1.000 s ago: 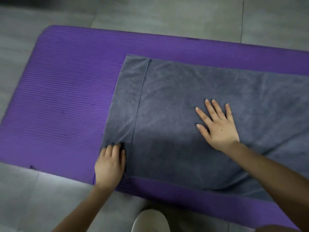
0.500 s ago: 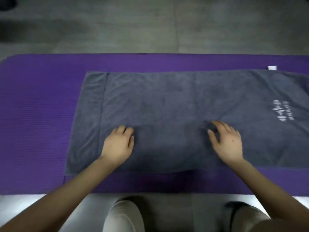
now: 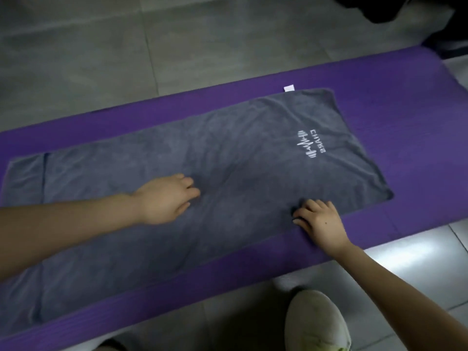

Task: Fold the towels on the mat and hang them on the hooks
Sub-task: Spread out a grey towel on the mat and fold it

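Two hands rest on a grey towel point(image 3: 228, 198) that lies spread flat and unfolded along a purple yoga mat point(image 3: 417, 138) on the tiled floor point(image 3: 101, 59). Half a second ago the head view faced the towel squarely; now it has swung to the right, so the cloth runs slantwise across the picture. Its right end now shows whole, with the white logo point(image 3: 310, 146) and the small white label point(image 3: 289, 87) at the far corner.

The left hand point(image 3: 167, 198) has moved from the near half toward the middle of the towel. It lies palm down with the fingers loosely bent and pointing right, and the forearm stretches over the cloth.

The right hand point(image 3: 320, 221) was further in on the towel before; now it sits on the near hem, half over the mat. Its fingers point(image 3: 300, 211) are arched with the tips on the cloth, and whether they pinch the hem cannot be told.

A pale shoe point(image 3: 316, 323) now stands on the floor just beside the mat's near edge, where knees showed before. A dark shape point(image 3: 395, 8) fills the top right corner.
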The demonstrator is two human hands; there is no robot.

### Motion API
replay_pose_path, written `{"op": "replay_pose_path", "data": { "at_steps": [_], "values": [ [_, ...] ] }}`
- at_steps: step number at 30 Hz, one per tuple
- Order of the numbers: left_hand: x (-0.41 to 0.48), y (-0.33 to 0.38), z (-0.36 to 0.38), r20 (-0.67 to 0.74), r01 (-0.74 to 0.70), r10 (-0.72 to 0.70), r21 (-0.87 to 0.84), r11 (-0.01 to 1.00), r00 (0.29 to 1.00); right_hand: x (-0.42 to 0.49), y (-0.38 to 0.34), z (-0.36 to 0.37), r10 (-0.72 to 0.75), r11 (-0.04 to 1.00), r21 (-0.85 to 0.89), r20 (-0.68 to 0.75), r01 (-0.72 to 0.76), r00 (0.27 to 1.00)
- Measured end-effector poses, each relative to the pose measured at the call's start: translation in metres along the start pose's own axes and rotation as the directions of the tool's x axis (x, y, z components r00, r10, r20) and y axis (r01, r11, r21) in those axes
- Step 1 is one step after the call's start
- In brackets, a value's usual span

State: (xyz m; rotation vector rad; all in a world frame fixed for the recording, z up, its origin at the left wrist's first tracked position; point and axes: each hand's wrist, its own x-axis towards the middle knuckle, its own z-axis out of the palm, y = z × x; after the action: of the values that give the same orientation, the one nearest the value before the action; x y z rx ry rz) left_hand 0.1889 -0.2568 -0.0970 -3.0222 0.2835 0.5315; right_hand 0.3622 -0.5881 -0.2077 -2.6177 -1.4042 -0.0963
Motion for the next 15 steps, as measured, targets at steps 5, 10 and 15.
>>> {"op": "replay_pose_path", "data": {
  "at_steps": [5,10,15],
  "values": [
    [0.061,0.027,-0.041,0.303,-0.125,0.081,0.132,0.983,0.95,-0.014,0.004,0.003,-0.009,0.999,-0.048,-0.106,0.004,0.994],
    [0.132,0.049,-0.039,0.186,-0.132,0.109,0.116,0.984,0.976,-0.018,0.024,-0.011,0.177,0.981,0.11,-0.19,-0.158,0.966],
    [0.19,0.084,-0.011,-0.011,0.106,-0.11,-0.181,0.978,0.994,-0.026,0.097,-0.021,0.779,0.618,0.081,-0.198,-0.782,0.595]
  ]
}}
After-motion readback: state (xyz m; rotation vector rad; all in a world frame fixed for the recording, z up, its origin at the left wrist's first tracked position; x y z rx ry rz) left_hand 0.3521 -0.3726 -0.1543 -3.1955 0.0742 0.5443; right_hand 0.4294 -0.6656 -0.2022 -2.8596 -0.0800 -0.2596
